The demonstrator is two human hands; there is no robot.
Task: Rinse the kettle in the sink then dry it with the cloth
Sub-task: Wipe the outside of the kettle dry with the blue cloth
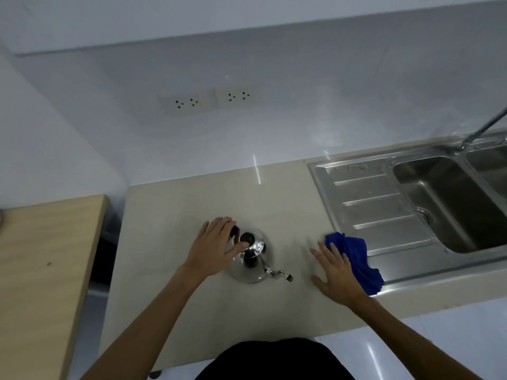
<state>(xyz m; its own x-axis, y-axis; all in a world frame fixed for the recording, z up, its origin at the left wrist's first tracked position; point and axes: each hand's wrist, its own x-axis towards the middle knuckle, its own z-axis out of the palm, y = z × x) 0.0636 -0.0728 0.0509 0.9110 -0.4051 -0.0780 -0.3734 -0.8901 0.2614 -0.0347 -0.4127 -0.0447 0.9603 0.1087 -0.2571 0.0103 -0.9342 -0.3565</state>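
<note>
A shiny steel kettle (251, 266) with a black lid knob and a thin spout pointing right stands on the beige counter (178, 209). My left hand (216, 244) hovers over its left side, fingers spread around the black handle, thumb near the knob; a firm grip is not visible. A crumpled blue cloth (359, 259) lies across the counter edge and the sink's drainboard. My right hand (336, 271) rests flat on the counter, fingers apart, its fingertips touching the cloth's left edge.
The steel sink (450, 204) with ribbed drainboard (378, 212) fills the right side, and a tap (482, 127) rises at the far right. A wooden table (41, 270) stands left, across a gap. Wall sockets (208, 101) sit above the counter.
</note>
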